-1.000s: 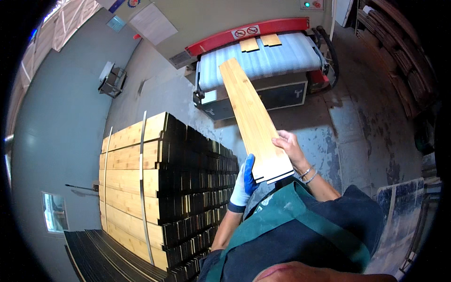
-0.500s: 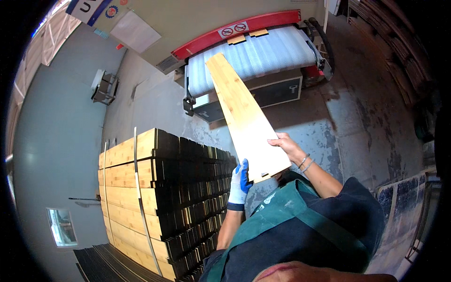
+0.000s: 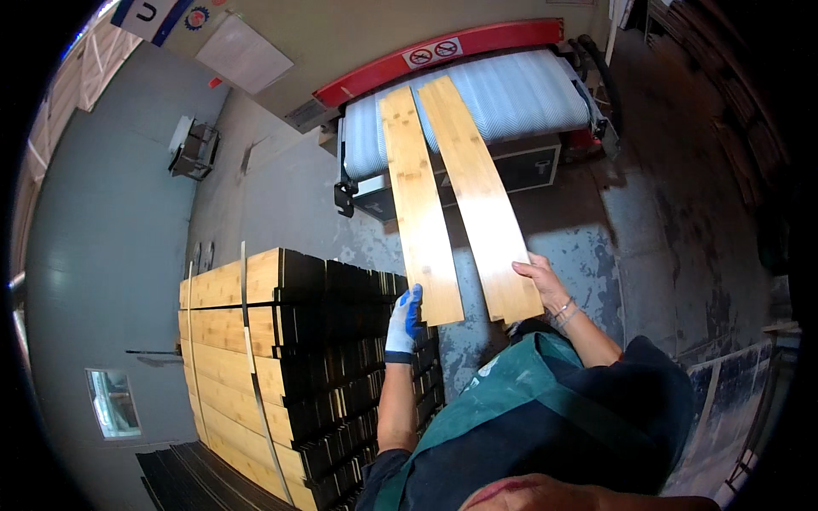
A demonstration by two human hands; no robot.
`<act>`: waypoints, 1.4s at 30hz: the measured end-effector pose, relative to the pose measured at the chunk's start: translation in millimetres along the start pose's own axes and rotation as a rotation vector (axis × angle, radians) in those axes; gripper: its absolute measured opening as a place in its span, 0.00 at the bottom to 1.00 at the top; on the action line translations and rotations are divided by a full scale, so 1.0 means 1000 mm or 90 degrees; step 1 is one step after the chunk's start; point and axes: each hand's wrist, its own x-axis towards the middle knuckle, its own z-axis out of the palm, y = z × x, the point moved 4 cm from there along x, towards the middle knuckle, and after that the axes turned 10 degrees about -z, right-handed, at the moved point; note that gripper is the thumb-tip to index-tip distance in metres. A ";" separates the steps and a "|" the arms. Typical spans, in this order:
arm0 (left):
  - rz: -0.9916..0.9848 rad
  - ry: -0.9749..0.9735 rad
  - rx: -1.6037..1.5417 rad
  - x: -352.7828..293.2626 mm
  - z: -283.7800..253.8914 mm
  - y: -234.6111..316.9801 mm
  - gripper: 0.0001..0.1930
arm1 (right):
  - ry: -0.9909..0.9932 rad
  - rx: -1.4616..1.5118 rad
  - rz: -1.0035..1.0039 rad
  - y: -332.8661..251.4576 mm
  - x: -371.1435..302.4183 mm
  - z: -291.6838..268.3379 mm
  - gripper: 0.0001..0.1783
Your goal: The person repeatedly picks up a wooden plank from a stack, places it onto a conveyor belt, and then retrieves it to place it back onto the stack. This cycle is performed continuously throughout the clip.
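Observation:
Two long bamboo-coloured planks stretch away from me, side by side with a gap between them. My left hand (image 3: 404,325), in a white and blue glove, grips the near end of the left plank (image 3: 415,204) along its outer edge. The right plank (image 3: 482,200) is held near its lower end by my bare right hand (image 3: 545,281), thumb on top. The far ends of both planks lie over the whitish conveyor belt (image 3: 520,94) of a machine. My fingers beneath the planks are hidden.
A red guard bar (image 3: 366,78) crosses the machine above the belt. To my left stands a tall strapped stack of planks (image 3: 230,328) with dark ends. Dark slats (image 3: 200,477) lie at lower left. A worn board (image 3: 724,409) leans at the lower right.
The planks, earlier overlapping, are now spread apart. My left hand has moved left with one, my right slightly right with the other. Two pieces by the guard bar are gone from view.

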 end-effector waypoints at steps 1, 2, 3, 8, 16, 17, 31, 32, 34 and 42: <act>0.001 0.013 0.027 0.007 -0.001 0.007 0.25 | 0.005 0.004 -0.012 0.003 0.011 0.001 0.18; 0.022 0.005 0.023 0.011 0.001 0.011 0.24 | 0.011 0.008 -0.024 0.007 0.023 0.002 0.18; 0.022 0.013 0.004 0.018 0.001 0.015 0.23 | 0.009 0.011 -0.032 0.012 0.037 0.003 0.18; 0.003 0.078 0.042 0.064 -0.030 0.030 0.22 | -0.023 0.031 -0.028 0.015 0.088 0.014 0.17; 0.025 0.039 0.081 0.108 0.001 0.072 0.24 | -0.012 0.082 -0.033 0.008 0.128 0.005 0.18; 0.127 0.073 0.143 0.119 -0.038 0.055 0.26 | -0.065 0.075 -0.009 0.018 0.135 0.020 0.18; 0.198 -0.012 -0.272 0.046 -0.028 0.024 0.21 | -0.003 -0.113 0.006 -0.020 0.163 -0.012 0.16; 0.262 -0.069 -0.261 0.024 -0.018 0.028 0.20 | 0.051 -0.200 -0.016 -0.027 0.192 -0.069 0.15; 0.333 -0.077 -0.254 -0.031 -0.032 0.000 0.18 | 0.180 -0.394 -0.229 -0.050 0.194 -0.071 0.15; 0.564 0.517 -0.076 -0.447 -0.082 0.017 0.26 | -0.467 -0.171 -0.142 -0.064 0.085 0.281 0.19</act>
